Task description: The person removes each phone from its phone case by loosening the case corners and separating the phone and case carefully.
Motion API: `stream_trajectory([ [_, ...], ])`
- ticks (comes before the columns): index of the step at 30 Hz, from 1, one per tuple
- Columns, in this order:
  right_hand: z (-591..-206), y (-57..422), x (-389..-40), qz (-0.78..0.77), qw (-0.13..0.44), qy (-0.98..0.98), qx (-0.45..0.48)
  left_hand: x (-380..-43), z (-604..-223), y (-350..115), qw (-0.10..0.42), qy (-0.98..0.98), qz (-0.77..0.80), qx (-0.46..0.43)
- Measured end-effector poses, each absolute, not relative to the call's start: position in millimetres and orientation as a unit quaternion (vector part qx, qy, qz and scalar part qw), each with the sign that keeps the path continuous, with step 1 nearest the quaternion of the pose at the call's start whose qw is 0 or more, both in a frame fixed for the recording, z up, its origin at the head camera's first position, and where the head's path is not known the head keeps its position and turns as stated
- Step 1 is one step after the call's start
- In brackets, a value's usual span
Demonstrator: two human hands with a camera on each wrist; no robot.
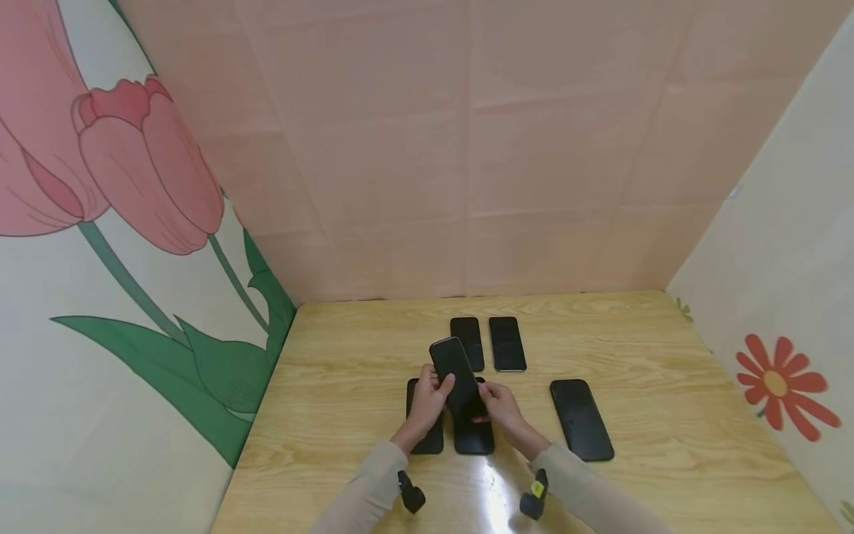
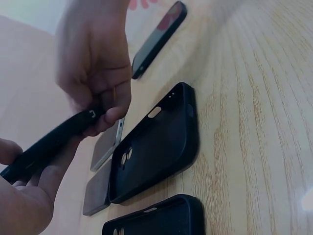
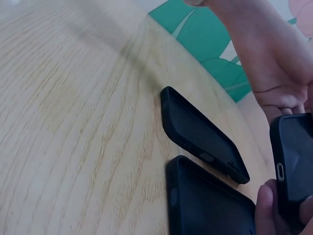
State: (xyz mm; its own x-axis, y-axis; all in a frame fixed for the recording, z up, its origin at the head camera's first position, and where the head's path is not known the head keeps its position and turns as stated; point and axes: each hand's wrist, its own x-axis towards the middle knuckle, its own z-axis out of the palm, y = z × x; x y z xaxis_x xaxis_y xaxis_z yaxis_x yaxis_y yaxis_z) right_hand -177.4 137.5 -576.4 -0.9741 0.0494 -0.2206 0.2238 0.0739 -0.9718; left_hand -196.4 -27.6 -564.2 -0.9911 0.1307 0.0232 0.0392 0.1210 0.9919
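Observation:
Above the table, both hands hold a dark phone in a black case [image 1: 454, 363]. My left hand [image 1: 429, 400] grips its left side, the thumb lying on the front. At the lower right edge, my right hand [image 1: 502, 408] pinches the case. A small cutout shows in that case's rim in the right wrist view. Beneath the hands lie two black phone cases [image 2: 151, 139], [image 2: 164, 220], their hollow sides up. In the head view, the left case [image 1: 428, 439] is partly behind my left hand and the other case [image 1: 474, 443] partly behind the held phone.
Two dark phones [image 1: 472, 343], [image 1: 508, 344] lie side by side farther back on the wooden table [image 1: 347, 348]. To the right lies another dark phone-shaped piece [image 1: 582, 420]. A pink back wall [image 1: 400, 170] and printed side walls [image 1: 734, 282] border the table.

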Motion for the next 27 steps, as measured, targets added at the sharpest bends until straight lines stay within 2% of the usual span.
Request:
stream_trajectory([
  [6,-575.9,135.9,-179.3,-0.624,0.041,0.771,0.121,-193.3,-559.8,-23.5,0.032,0.764,0.64,0.075],
  [15,-573.1,134.1,-185.1,-0.599,0.029,0.79,0.126,-180.2,-521.8,-26.1,0.047,0.744,0.661,0.085],
  [27,-568.6,137.6,-186.2,-0.67,0.078,0.734,0.082,-185.7,-532.8,-33.1,0.064,0.694,0.716,0.045],
])
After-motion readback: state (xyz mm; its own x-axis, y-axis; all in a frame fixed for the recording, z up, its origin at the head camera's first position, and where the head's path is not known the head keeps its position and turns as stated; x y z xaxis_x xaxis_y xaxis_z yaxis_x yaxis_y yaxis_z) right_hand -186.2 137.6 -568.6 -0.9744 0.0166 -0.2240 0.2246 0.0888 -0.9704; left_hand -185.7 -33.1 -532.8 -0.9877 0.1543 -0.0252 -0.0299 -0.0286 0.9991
